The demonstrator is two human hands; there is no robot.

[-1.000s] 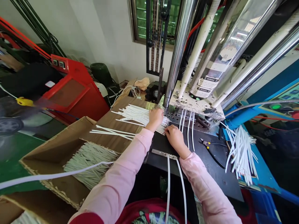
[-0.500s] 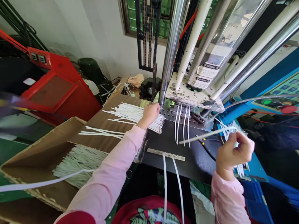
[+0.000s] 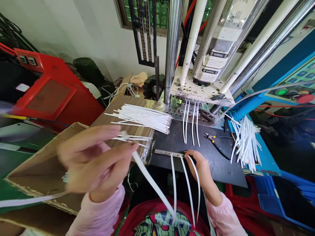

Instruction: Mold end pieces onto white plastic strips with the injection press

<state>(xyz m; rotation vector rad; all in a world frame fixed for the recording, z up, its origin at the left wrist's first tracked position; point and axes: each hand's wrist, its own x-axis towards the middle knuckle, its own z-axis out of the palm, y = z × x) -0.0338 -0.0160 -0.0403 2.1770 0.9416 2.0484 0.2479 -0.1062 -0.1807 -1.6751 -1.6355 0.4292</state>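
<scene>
My left hand (image 3: 98, 160), raised close to the camera and slightly blurred, pinches a white cord-like strip (image 3: 152, 183) near one end; its other end hangs toward my lap. At the front edge of the black work surface, my right hand (image 3: 200, 167) presses the end of another white strip (image 3: 197, 177) into the right part of a slotted metal bar (image 3: 161, 152). Two more strips (image 3: 173, 177) are set in the same bar and droop over the edge. Part of the right fingertips is hidden behind the strip.
A press (image 3: 201, 91) stands ahead, several strips (image 3: 193, 127) coming out under its plate. White strips (image 3: 145, 118) are piled at left, another bundle (image 3: 246, 141) at right. Pliers (image 3: 218, 147) lie on the black surface. A cardboard box (image 3: 31, 173) is at lower left.
My right hand has come left and down with its strip to the metal bar. My left hand has left the strip pile and now holds a strip close to the camera.
</scene>
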